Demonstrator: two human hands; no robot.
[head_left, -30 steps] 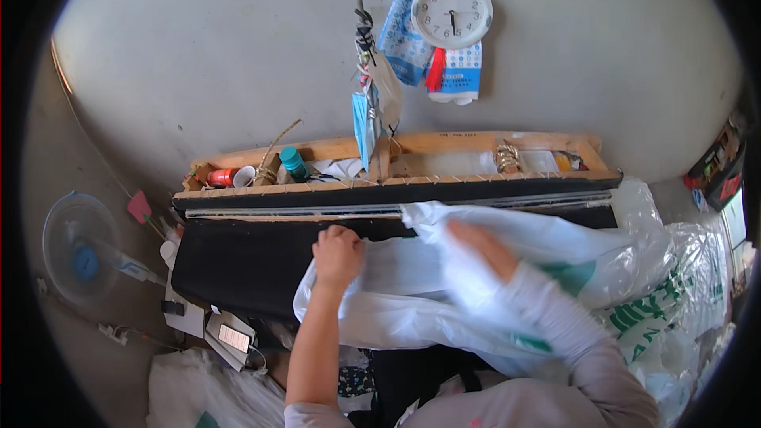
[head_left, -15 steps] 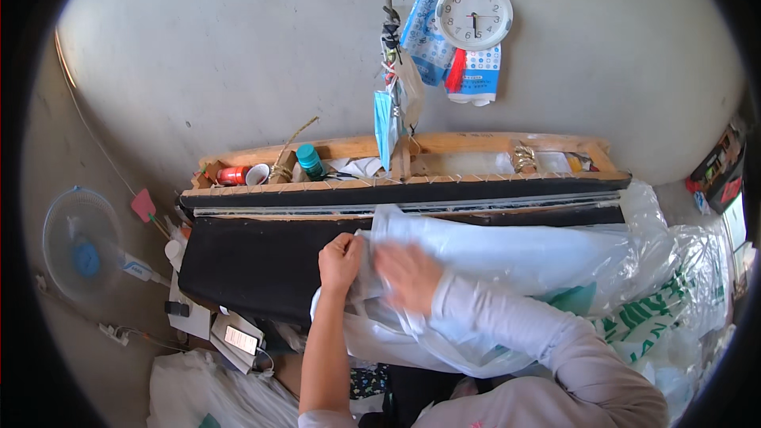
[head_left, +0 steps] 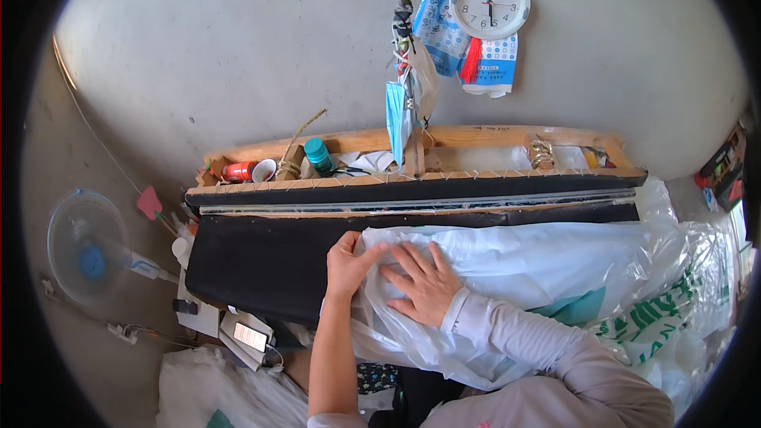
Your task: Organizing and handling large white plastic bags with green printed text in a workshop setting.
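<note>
A pale, translucent plastic sheet [head_left: 547, 257] lies in wrinkled layers over the right part of a black-covered padded board [head_left: 261, 257]. At the sheet's left edge my left hand [head_left: 349, 268] is closed, fingers curled on the plastic and thumb stretched toward the right. Just beside it, my right hand [head_left: 424, 284] rests flat on the sheet with its fingers spread and holds nothing. Below both hands, loose folds of the plastic hang toward my lap. What lies under the layers is partly hidden; a green patch [head_left: 575, 307] shows through them.
Behind the board runs a wooden trough [head_left: 476, 143] with a teal-capped bottle [head_left: 319, 157], a red can [head_left: 238, 172] and a white cup [head_left: 264, 170]. A fan [head_left: 89, 246] and a lit phone [head_left: 250, 338] are at left. Crumpled printed plastic [head_left: 658, 309] piles up at right.
My right hand, blurred before, has come down flat with fingers spread. The sheet's upper left corner, raised before, now lies flatter along the board. The whole view has shifted slightly.
</note>
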